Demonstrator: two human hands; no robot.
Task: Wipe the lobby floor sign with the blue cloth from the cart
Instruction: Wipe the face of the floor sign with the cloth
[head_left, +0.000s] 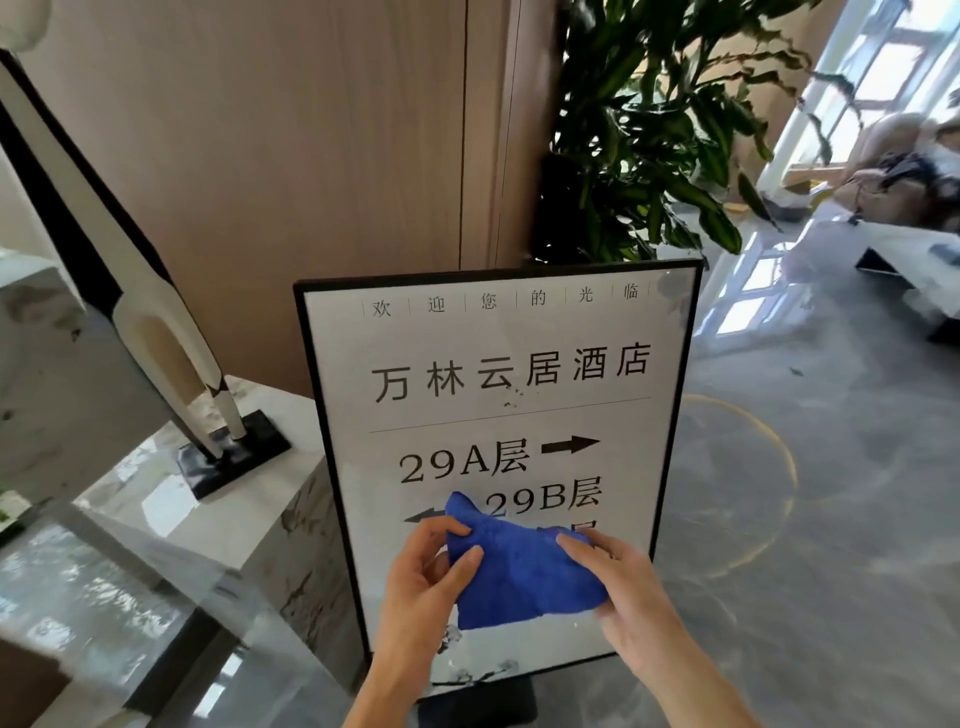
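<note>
— What do the two hands have hold of?
— A blue cloth (522, 571), bunched between them. The left hand (426, 582) closes its grip on the cloth's left edge, thumb on top and fingers curled under; the right hand (631, 587) pinches the right side, fingers folded over the fabric.

— And where is the cloth in relation to the sign?
— In front of the lower half of the floor sign (498, 415), covering part of the lowest lines of print; whether it touches the panel cannot be told. The black-framed sign stands upright on a glossy grey floor (805, 519), its white face bearing Chinese lettering, "29A" and "29B" with arrows, and small dark specks near the centre.

— What surrounds it?
— A marble table (156, 493) to the left carries a black-and-white sculpture (171, 343); a leafy plant (649, 140) rises behind the sign beside a wood-panelled wall (311, 156)
</note>
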